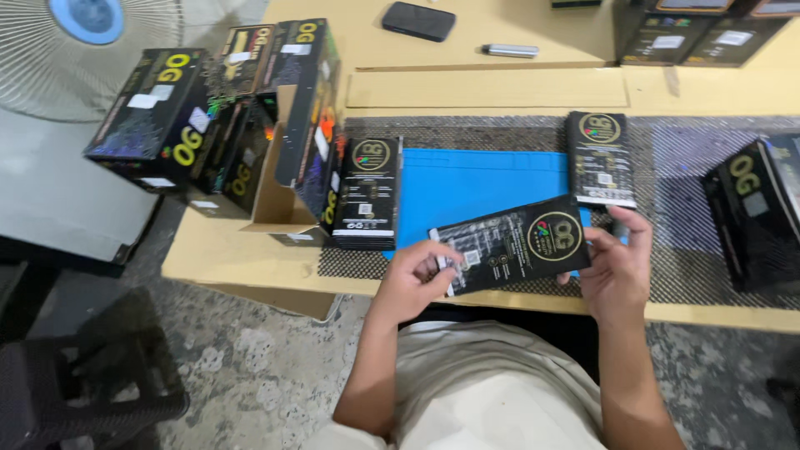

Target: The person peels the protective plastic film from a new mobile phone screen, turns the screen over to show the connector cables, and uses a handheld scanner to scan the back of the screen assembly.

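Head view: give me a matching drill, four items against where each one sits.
Items:
1. flat black box
2. blue mat
3. dark phone
4. fan

Places:
A. top left, off the table
B. far side of the table, beside a silver marker
C. between the left hand and right hand
D. on the mesh pad, under the held box

Pairs: 1-C, 2-D, 3-B, 4-A

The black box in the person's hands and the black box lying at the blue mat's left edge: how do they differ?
The held box is off the table, gripped at its ends by the left hand and right hand; the left-edge box lies flat, untouched. The held box runs crosswise and tilted; the left-edge box runs lengthwise away from the person. Both are slim, black, with a round gold emblem.
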